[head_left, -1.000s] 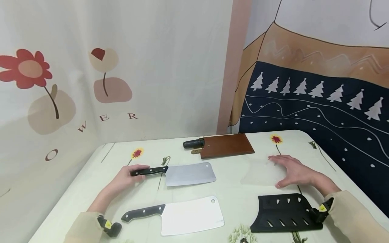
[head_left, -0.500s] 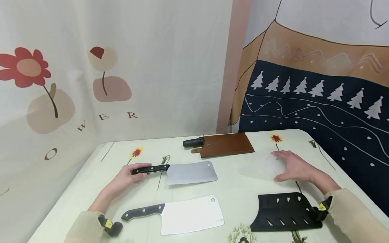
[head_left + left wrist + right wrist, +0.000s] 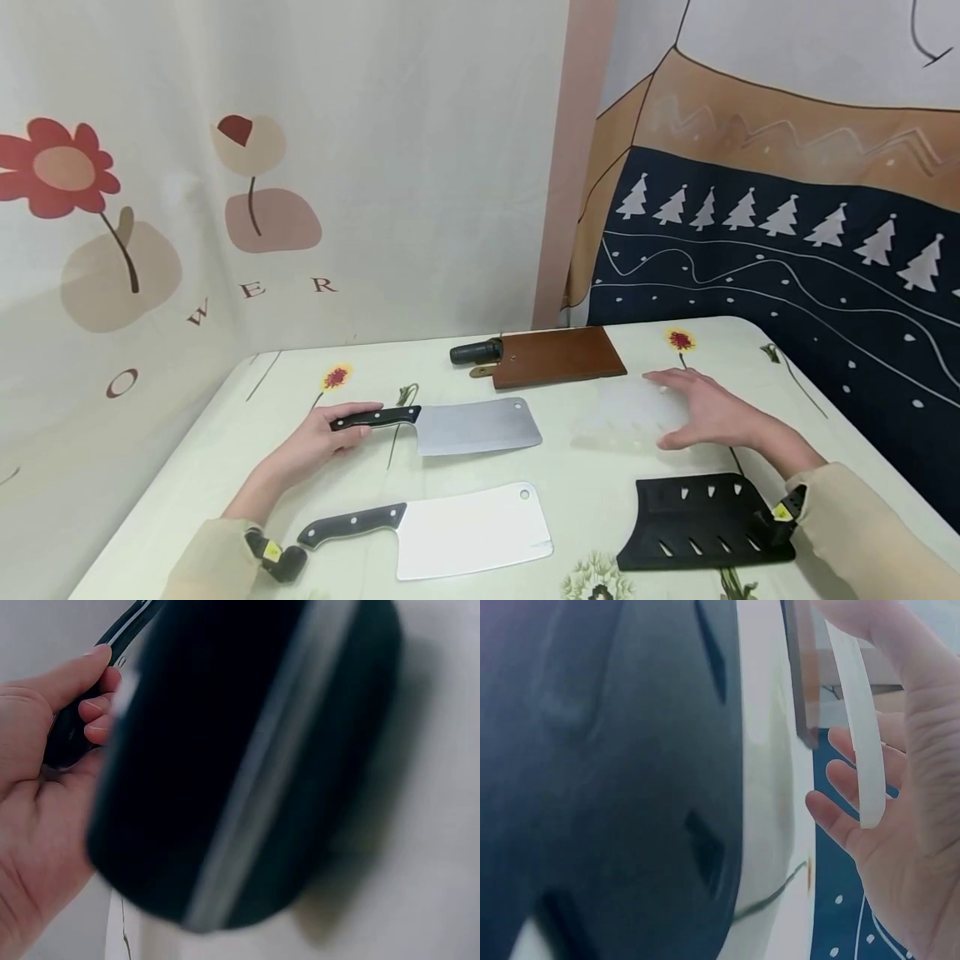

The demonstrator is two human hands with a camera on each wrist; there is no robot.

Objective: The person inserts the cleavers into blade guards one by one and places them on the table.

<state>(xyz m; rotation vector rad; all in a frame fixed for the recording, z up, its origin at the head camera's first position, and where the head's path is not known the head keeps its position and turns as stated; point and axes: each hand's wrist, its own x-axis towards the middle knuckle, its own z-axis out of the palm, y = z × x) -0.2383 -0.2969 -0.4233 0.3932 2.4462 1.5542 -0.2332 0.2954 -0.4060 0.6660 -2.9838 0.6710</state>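
My left hand point(image 3: 311, 442) pinches the black handle point(image 3: 375, 418) of a cleaver, its grey blade point(image 3: 477, 427) pointing right. In the left wrist view, my thumb and fingers point(image 3: 45, 802) close round that handle point(image 3: 69, 739). My right hand point(image 3: 720, 414) grips the right end of a translucent whitish sheath point(image 3: 626, 411), which stays apart from the blade. The right wrist view has this sheath point(image 3: 864, 742) edge-on between the thumb and fingers of my hand point(image 3: 915, 802).
A second cleaver point(image 3: 474, 533) lies in front on the flowered tablecloth point(image 3: 585, 500). A black slotted sheath point(image 3: 701, 523) is at front right. At the back sits a brown sheath point(image 3: 562, 358) beside a black handle point(image 3: 476, 352). A patterned curtain point(image 3: 420, 167) hangs behind.
My left hand and its cleaver have shifted slightly right. My right hand has carried the translucent sheath a little left and away from me, so the two are closer together.
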